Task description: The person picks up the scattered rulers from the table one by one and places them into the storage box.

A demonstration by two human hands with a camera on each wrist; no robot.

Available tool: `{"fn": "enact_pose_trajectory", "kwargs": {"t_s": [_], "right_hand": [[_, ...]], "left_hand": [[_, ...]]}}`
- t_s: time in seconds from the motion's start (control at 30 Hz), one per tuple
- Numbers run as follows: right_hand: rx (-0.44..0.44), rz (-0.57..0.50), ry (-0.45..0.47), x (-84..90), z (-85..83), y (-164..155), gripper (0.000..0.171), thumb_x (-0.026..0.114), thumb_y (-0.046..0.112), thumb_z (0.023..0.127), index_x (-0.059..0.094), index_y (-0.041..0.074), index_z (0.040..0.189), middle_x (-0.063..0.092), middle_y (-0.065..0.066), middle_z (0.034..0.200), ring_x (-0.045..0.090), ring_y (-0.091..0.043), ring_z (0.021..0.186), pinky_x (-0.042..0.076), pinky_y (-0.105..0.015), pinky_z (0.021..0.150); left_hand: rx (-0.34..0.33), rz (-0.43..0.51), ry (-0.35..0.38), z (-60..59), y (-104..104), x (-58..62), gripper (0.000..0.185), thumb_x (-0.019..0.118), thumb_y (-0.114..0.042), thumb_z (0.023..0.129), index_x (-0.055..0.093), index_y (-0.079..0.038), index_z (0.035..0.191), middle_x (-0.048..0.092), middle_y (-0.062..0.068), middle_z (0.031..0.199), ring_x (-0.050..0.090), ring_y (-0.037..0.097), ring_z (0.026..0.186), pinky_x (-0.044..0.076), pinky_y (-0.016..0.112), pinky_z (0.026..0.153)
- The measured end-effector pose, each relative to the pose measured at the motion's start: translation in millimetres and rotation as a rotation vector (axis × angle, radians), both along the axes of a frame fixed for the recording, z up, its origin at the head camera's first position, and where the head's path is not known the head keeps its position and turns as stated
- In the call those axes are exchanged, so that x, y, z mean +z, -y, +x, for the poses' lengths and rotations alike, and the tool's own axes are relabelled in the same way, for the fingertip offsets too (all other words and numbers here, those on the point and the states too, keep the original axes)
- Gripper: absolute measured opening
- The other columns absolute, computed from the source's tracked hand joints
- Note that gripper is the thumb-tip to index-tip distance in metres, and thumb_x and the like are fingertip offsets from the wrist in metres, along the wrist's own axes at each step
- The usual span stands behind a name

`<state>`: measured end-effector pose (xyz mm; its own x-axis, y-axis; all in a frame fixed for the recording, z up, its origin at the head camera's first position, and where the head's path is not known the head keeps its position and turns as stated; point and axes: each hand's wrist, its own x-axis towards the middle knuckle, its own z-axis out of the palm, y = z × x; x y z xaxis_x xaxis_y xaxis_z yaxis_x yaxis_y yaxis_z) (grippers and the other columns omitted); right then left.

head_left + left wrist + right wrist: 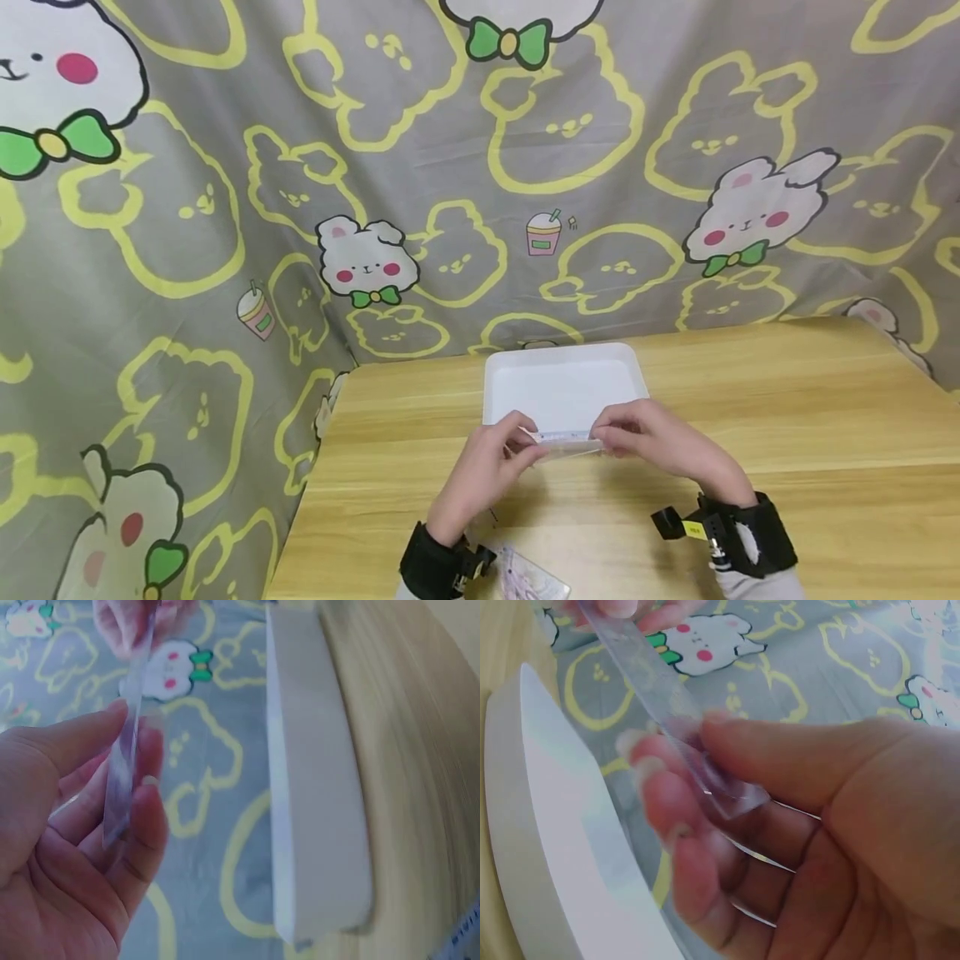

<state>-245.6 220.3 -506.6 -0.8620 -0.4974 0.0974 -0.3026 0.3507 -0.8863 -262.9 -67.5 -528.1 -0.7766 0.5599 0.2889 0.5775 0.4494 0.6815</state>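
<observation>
Backdrop: grey cloth [225, 208] printed with yellow bunny outlines and white bunnies hangs behind my wooden table [825, 433].
Tray: white tray [562, 383] sits on the table at the far edge, just beyond my hands.
Strip: clear plastic strip [564, 440] is stretched between my two hands, held above the tray's near rim; I see some print along its top edge but cannot read it.
Left hand: my left hand [487, 471] pinches the strip's left end between thumb and fingers.
Right hand: my right hand [660, 446] pinches the right end, thumb over curled fingers.
Wrists: black straps on both.
Near edge: a small packet [528, 583] lies on the table by my left wrist, partly cut off.
</observation>
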Motion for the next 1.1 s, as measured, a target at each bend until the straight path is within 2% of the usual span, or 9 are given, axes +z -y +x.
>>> {"fn": "enact_pose_trajectory", "kwargs": {"t_s": [0.17, 0.37, 0.53, 0.67, 0.87, 1.1], "right_hand": [[-0.098, 0.064, -0.042, -4.3, -4.1, -2, 0.017, 0.061, 0.016, 0.107, 0.073, 0.01, 0.098, 0.068, -0.003, 0.081, 0.062, -0.012, 0.073, 0.055, -0.028, 0.066], [-0.24, 0.12, -0.14, -11.6, -7.1, 0, 0.013, 0.062, 0.015, 0.106, 0.072, 0.013, 0.098, 0.066, 0.004, 0.08, 0.06, -0.013, 0.076, 0.05, -0.027, 0.065], [-0.322, 0.119, -0.191, -22.8, -13.6, 3, 0.009, 0.062, 0.01, 0.105, 0.067, 0.011, 0.098, 0.07, 0.001, 0.083, 0.064, -0.019, 0.077, 0.047, -0.027, 0.063], [-0.352, 0.143, -0.213, -33.8, -20.9, 4, 0.007, 0.062, 0.007, 0.104, 0.064, 0.005, 0.098, 0.073, -0.002, 0.085, 0.067, -0.023, 0.078, 0.046, -0.027, 0.066], [-0.386, 0.206, -0.159, -47.8, -23.7, 5, 0.008, 0.065, 0.006, 0.102, 0.058, 0.007, 0.098, 0.071, -0.005, 0.082, 0.054, -0.015, 0.07, 0.043, -0.029, 0.064], [-0.383, 0.308, -0.18, -52.5, -24.3, 5, 0.012, 0.07, 0.006, 0.099, 0.062, 0.01, 0.09, 0.059, 0.004, 0.076, 0.051, -0.013, 0.071, 0.043, -0.03, 0.066]], "left_hand": [[0.061, 0.037, -0.008, -14.5, 7, -9.8, 0.02, 0.074, -0.019, 0.099, 0.068, -0.015, 0.117, 0.078, -0.002, 0.097, 0.07, 0.005, 0.087, 0.056, 0.024, 0.076], [0.079, 0.093, -0.035, -31.2, 2, -16.9, 0.017, 0.07, -0.016, 0.101, 0.069, -0.014, 0.118, 0.078, -0.002, 0.104, 0.072, 0.009, 0.093, 0.057, 0.027, 0.082], [0.09, 0.119, -0.06, -42.3, -2, -24.1, 0.011, 0.069, -0.009, 0.101, 0.071, -0.01, 0.112, 0.078, 0.005, 0.103, 0.073, 0.011, 0.092, 0.058, 0.027, 0.081], [0.102, 0.088, -0.077, -47.3, -4, -32.5, 0.01, 0.067, -0.005, 0.102, 0.072, -0.007, 0.109, 0.078, 0.009, 0.104, 0.073, 0.014, 0.092, 0.058, 0.027, 0.081], [0.159, -0.005, -0.07, -47.2, -9, -44.6, 0.017, 0.07, -0.003, 0.099, 0.068, -0.003, 0.116, 0.077, 0.005, 0.1, 0.074, 0.016, 0.093, 0.059, 0.028, 0.082], [0.134, -0.096, -0.11, -48.8, -12, -50.1, 0.016, 0.071, -0.002, 0.098, 0.067, -0.004, 0.114, 0.077, 0.003, 0.097, 0.073, 0.012, 0.092, 0.058, 0.025, 0.08]]}}
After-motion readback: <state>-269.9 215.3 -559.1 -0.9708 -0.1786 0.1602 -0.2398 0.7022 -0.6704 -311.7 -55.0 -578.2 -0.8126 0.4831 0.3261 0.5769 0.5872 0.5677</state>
